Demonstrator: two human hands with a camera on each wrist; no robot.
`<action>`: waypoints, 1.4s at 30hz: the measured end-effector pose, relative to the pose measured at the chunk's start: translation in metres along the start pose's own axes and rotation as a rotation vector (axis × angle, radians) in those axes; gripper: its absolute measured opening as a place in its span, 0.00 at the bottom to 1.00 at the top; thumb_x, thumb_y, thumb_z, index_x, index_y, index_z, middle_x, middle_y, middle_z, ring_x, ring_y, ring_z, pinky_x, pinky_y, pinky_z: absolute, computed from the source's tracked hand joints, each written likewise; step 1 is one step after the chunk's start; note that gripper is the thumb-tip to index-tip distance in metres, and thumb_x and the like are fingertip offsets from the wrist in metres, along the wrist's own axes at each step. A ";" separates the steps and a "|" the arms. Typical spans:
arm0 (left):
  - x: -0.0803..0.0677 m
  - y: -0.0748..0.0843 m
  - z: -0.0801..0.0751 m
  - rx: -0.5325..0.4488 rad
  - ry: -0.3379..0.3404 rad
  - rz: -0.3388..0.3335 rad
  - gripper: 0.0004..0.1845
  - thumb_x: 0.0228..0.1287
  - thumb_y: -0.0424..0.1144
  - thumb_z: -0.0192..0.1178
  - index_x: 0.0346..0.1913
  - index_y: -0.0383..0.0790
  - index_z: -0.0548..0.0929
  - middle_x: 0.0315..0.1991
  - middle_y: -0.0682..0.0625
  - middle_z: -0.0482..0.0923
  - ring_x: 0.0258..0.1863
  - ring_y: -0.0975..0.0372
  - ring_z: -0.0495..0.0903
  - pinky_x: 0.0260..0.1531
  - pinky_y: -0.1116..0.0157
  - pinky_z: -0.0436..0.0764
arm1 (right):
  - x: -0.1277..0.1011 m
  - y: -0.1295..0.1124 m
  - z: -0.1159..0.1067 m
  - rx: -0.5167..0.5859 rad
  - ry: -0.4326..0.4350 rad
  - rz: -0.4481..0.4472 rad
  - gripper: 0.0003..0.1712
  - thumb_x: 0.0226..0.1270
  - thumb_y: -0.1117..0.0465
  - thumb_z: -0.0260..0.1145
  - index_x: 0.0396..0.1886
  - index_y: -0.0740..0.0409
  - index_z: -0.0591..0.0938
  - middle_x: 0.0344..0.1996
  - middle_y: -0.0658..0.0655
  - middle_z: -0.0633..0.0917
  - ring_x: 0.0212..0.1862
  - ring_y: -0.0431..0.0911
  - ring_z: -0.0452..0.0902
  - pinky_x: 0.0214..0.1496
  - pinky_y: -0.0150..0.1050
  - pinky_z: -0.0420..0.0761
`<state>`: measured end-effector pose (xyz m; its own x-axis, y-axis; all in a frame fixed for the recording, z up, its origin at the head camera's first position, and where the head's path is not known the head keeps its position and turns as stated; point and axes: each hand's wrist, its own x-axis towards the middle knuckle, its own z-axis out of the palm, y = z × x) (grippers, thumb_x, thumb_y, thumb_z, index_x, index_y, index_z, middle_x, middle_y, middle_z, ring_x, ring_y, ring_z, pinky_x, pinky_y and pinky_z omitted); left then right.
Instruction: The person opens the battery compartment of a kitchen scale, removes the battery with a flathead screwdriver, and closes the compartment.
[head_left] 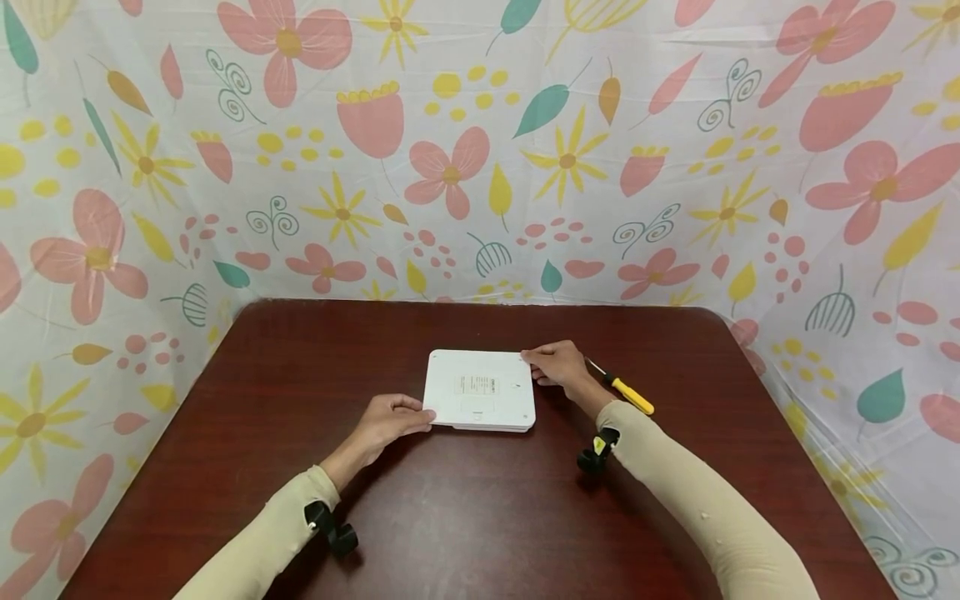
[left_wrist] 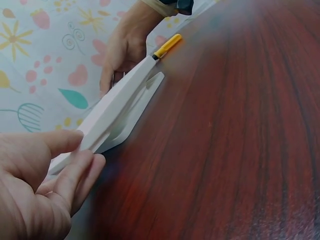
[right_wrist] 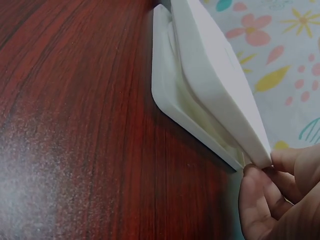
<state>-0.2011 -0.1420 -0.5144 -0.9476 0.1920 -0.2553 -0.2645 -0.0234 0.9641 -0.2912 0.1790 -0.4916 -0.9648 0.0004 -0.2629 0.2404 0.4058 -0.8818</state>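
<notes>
A flat white device (head_left: 480, 403), its printed label (head_left: 477, 385) facing upward, is occupying the space toward the 12 o'clock edge of the dark-red worktop (head_left: 480, 500). The left hand (head_left: 386, 425) is pinching the device's 8 o'clock corner; the right hand (head_left: 558, 364) is pinching its 2 o'clock corner. A yellow-handled screwdriver (head_left: 630, 394) is lying at the device's 3 o'clock.
</notes>
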 end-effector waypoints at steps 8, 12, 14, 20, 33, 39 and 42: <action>0.003 0.006 -0.001 0.015 0.007 -0.043 0.14 0.69 0.29 0.65 0.48 0.19 0.79 0.41 0.39 0.83 0.35 0.54 0.89 0.45 0.58 0.90 | -0.002 0.003 -0.002 -0.110 0.007 -0.053 0.21 0.74 0.48 0.67 0.49 0.62 0.89 0.37 0.60 0.88 0.35 0.47 0.85 0.37 0.39 0.90; 0.003 0.011 -0.002 0.069 0.050 -0.035 0.15 0.72 0.33 0.63 0.51 0.21 0.80 0.44 0.35 0.84 0.35 0.53 0.89 0.41 0.58 0.91 | -0.007 0.002 -0.002 -0.164 0.002 -0.063 0.21 0.75 0.48 0.66 0.49 0.62 0.88 0.35 0.59 0.88 0.34 0.46 0.85 0.35 0.38 0.89; 0.004 0.015 -0.003 0.094 0.080 -0.015 0.15 0.73 0.34 0.61 0.53 0.22 0.80 0.47 0.32 0.84 0.38 0.52 0.89 0.42 0.57 0.91 | -0.010 0.001 -0.003 -0.186 0.001 -0.065 0.21 0.75 0.48 0.65 0.50 0.62 0.87 0.35 0.58 0.88 0.34 0.46 0.85 0.34 0.38 0.89; 0.015 0.016 -0.001 0.080 0.144 0.019 0.19 0.75 0.36 0.60 0.61 0.25 0.77 0.56 0.31 0.81 0.46 0.49 0.88 0.45 0.55 0.90 | -0.020 0.002 -0.007 -0.220 0.006 -0.087 0.21 0.76 0.48 0.64 0.51 0.62 0.87 0.36 0.58 0.89 0.35 0.48 0.85 0.34 0.39 0.88; 0.028 0.008 0.005 -0.005 0.130 0.030 0.20 0.68 0.30 0.67 0.58 0.21 0.80 0.47 0.35 0.86 0.39 0.59 0.87 0.42 0.62 0.90 | -0.041 0.006 -0.011 -0.273 -0.003 -0.169 0.19 0.76 0.50 0.64 0.50 0.60 0.87 0.36 0.57 0.90 0.34 0.47 0.84 0.34 0.39 0.86; 0.029 0.006 0.006 -0.010 0.112 0.039 0.20 0.65 0.27 0.68 0.57 0.20 0.81 0.46 0.35 0.86 0.39 0.61 0.87 0.43 0.63 0.90 | -0.051 0.007 -0.020 -0.456 0.063 -0.261 0.17 0.74 0.49 0.66 0.49 0.56 0.88 0.33 0.54 0.89 0.30 0.45 0.81 0.30 0.37 0.79; 0.029 0.006 0.006 -0.011 0.119 0.034 0.20 0.65 0.28 0.69 0.57 0.20 0.81 0.47 0.34 0.86 0.39 0.60 0.87 0.44 0.62 0.90 | -0.056 0.005 -0.023 -0.541 0.099 -0.361 0.17 0.72 0.49 0.68 0.50 0.55 0.89 0.35 0.53 0.89 0.30 0.44 0.79 0.32 0.39 0.79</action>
<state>-0.2288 -0.1308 -0.5152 -0.9705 0.0727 -0.2297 -0.2329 -0.0388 0.9717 -0.2386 0.2016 -0.4720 -0.9863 -0.1484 0.0722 -0.1626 0.7984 -0.5798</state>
